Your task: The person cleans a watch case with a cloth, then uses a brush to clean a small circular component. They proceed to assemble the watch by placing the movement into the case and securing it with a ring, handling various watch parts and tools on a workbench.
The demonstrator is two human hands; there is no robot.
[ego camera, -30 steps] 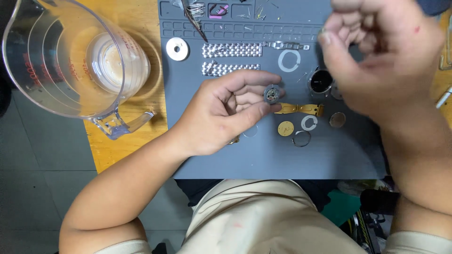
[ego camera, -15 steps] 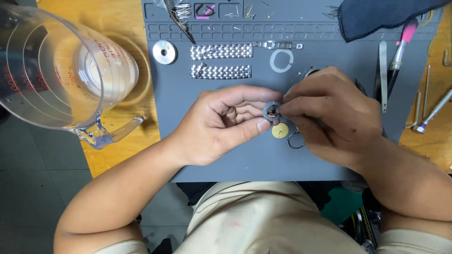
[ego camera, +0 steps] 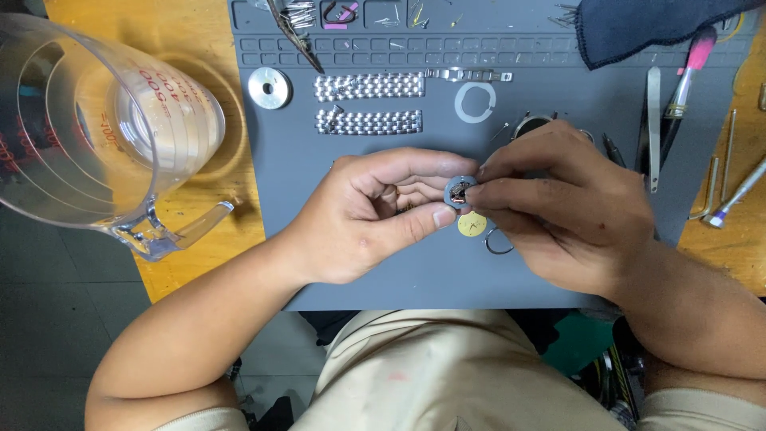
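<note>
Grey round watch movement [ego camera: 460, 192] is sitting pinched between left hand [ego camera: 375, 215] thumb and forefinger over the grey mat [ego camera: 359, 263] on the bench. Right hand [ego camera: 570, 203] fingers are closing on its edge; keeping it level and gripping lightly by the rim looks wise, since the gold dial [ego camera: 471, 225] is lying just below.

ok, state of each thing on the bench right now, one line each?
left hand: pinching the small round watch part.
right hand: fingertips on the same part.
round watch part: held above the grey mat, between both hands.
gold disc: flat on the mat.
two bracelet halves: detached, lying side by side.
measuring jug: upright on the wooden table.
dark cloth: crumpled at the mat's corner.
</note>
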